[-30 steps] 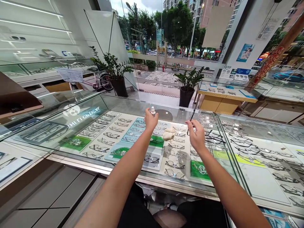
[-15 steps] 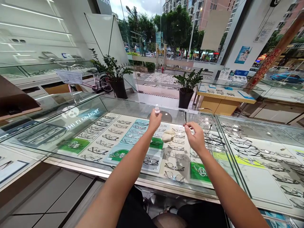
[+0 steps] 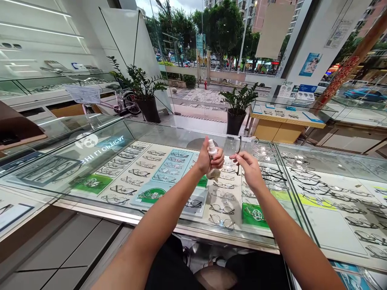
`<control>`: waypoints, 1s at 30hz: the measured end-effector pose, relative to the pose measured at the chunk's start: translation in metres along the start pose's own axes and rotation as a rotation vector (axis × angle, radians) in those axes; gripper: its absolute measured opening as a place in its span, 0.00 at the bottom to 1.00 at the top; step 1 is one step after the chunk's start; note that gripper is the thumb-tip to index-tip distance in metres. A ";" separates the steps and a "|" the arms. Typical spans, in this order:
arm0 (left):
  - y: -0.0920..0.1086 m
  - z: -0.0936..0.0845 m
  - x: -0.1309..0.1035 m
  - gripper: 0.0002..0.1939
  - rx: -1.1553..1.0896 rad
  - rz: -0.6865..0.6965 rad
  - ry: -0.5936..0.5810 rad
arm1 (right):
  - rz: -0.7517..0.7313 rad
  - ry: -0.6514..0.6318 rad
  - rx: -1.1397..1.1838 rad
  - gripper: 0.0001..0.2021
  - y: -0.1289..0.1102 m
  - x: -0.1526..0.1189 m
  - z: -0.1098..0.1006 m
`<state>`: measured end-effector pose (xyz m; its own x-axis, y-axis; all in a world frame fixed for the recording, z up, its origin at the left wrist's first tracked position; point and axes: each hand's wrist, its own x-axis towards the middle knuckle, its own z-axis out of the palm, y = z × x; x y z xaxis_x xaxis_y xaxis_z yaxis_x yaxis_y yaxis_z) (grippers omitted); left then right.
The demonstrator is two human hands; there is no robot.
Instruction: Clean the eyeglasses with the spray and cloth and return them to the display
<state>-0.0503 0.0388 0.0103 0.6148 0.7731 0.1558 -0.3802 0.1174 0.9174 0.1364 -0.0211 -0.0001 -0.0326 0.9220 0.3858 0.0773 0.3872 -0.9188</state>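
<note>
Fingers of my left hand (image 3: 208, 158) are wrapped round a small white spray bottle (image 3: 212, 149), its nozzle upright above the fist. Just to the right, my right hand (image 3: 247, 164) pinches a pair of eyeglasses (image 3: 240, 145) by its thin dark frame, lenses raised over the glass counter. The two hands are close together but apart. Below my left hand lies a crumpled beige cloth (image 3: 214, 174) on the counter, partly hidden by that hand.
Beneath the glass display counter (image 3: 178, 226) lie rows of eyeglasses and green cards (image 3: 255, 215). A second showcase (image 3: 332, 237) adjoins at the right. Potted plants (image 3: 236, 117) stand beyond the counter, with a bicycle (image 3: 127, 100) at the left.
My left hand has moved right and turned, bringing the spray bottle near the eyeglasses. My right hand has turned the eyeglasses more upright. The view has shifted slightly.
</note>
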 end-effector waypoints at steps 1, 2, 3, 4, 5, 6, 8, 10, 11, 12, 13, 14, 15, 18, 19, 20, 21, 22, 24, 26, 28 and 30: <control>-0.002 -0.001 0.002 0.44 0.057 0.009 0.039 | 0.020 -0.015 0.033 0.12 0.000 0.000 0.000; -0.004 -0.002 0.003 0.43 0.127 0.029 0.091 | 0.040 -0.028 0.067 0.12 0.001 0.000 0.000; -0.007 -0.003 0.004 0.42 0.197 0.058 0.149 | 0.059 -0.042 0.099 0.11 0.001 0.000 0.001; -0.009 -0.003 0.005 0.41 0.260 0.090 0.204 | 0.078 -0.056 0.128 0.11 0.002 0.000 0.001; -0.011 -0.003 0.006 0.40 0.307 0.119 0.250 | 0.094 -0.069 0.153 0.11 0.003 0.000 0.002; -0.013 -0.003 0.007 0.40 0.337 0.140 0.280 | 0.108 -0.081 0.176 0.10 0.004 0.000 0.003; -0.017 -0.003 0.007 0.40 0.372 0.153 0.302 | 0.132 -0.107 0.219 0.10 0.006 -0.001 0.005; -0.020 -0.002 0.008 0.40 0.424 0.153 0.315 | 0.156 -0.130 0.259 0.10 0.007 -0.002 0.008; -0.021 -0.002 0.008 0.40 0.453 0.153 0.325 | 0.167 -0.140 0.276 0.09 0.007 -0.003 0.009; -0.021 -0.001 0.008 0.39 0.479 0.150 0.335 | 0.176 -0.147 0.289 0.09 0.008 -0.003 0.010; -0.021 0.000 0.007 0.39 0.499 0.144 0.340 | 0.182 -0.153 0.299 0.09 0.008 -0.004 0.011; -0.021 0.001 0.007 0.39 0.509 0.136 0.341 | 0.186 -0.157 0.308 0.09 0.008 -0.005 0.012; -0.020 0.003 0.006 0.38 0.511 0.127 0.341 | 0.188 -0.159 0.316 0.09 0.008 -0.005 0.012; -0.018 0.007 0.004 0.37 0.495 0.105 0.335 | 0.182 -0.161 0.346 0.09 0.007 -0.005 0.013; -0.018 0.008 0.003 0.37 0.490 0.101 0.337 | 0.180 -0.161 0.354 0.08 0.006 -0.005 0.013; -0.018 0.009 0.003 0.37 0.489 0.097 0.339 | 0.178 -0.159 0.361 0.08 0.005 -0.005 0.013; -0.018 0.009 0.003 0.37 0.491 0.094 0.342 | 0.177 -0.158 0.368 0.08 0.005 -0.005 0.014; -0.018 0.009 0.003 0.37 0.495 0.093 0.343 | 0.179 -0.156 0.379 0.08 0.004 -0.005 0.014; -0.019 0.008 0.003 0.37 0.503 0.095 0.346 | 0.182 -0.150 0.413 0.08 0.002 -0.005 0.013; -0.021 0.008 0.004 0.38 0.507 0.096 0.339 | 0.188 -0.128 0.459 0.08 0.001 -0.004 0.012; -0.022 0.008 0.003 0.38 0.537 0.094 0.321 | 0.204 -0.079 0.500 0.08 0.001 -0.002 0.009; -0.024 0.009 0.003 0.38 0.603 0.093 0.288 | 0.224 -0.014 0.543 0.08 0.002 0.001 0.005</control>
<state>-0.0327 0.0325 -0.0083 0.3576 0.9082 0.2174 0.0812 -0.2621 0.9616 0.1314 -0.0197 -0.0018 -0.0874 0.9798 0.1799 -0.4375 0.1245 -0.8905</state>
